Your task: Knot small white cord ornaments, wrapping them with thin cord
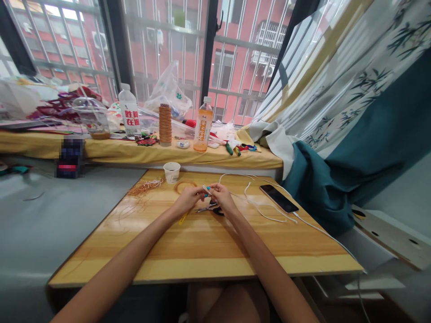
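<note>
Evidently pinching a white cord (206, 190) between the narrowed fingers of the left hand (190, 197) and right hand (220, 197), near the scissors (212, 207), probably using 2 hands for steadiness; cannot tell the exact finger contact. Lying right of the scissors on the desk (188, 251): loose strands (276, 220), likely spread for easy picking. Left of and beyond the scissors: orange coil (184, 182), tangled thread bundle (144, 187) and 1 paper cup (171, 174), perhaps set aside for elbow room.

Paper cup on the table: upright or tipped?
Upright. The paper cup stands with its narrower base on the wooden table and its wide round rim facing up.
</note>
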Demonstrator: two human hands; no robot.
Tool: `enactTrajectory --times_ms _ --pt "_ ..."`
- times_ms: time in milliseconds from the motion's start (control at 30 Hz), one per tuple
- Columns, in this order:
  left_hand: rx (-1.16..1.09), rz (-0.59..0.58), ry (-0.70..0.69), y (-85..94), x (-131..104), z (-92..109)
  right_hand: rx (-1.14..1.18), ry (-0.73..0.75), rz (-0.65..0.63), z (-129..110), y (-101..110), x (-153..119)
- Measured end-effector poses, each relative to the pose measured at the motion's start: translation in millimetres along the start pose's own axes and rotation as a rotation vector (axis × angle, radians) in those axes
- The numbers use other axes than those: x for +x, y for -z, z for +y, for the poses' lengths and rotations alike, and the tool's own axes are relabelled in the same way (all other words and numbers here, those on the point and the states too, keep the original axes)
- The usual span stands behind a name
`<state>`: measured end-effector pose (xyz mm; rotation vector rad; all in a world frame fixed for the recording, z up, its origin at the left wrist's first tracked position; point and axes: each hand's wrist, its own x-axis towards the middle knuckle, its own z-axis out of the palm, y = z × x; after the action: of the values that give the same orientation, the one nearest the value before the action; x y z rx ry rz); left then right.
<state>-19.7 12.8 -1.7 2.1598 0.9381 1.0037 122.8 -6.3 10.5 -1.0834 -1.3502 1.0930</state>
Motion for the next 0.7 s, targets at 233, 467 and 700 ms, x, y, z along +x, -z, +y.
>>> enactTrajectory --times_ms 233,467,700 --pt "0.393 -0.061 -0.083 15.2 -0.9 6.4 -0.263 0.077 -0.089 -9.0 3.0 -5.6" --pt "0.998 -0.261 -0.401 18.6 -8.7 28.7 -0.404 0.173 -0.071 3.0 0.0 -13.5" --pt "0.759 -0.003 -0.218 -1.8 -15.9 34.0 -0.281 0.165 0.164 7.6 -3.4 -4.9"
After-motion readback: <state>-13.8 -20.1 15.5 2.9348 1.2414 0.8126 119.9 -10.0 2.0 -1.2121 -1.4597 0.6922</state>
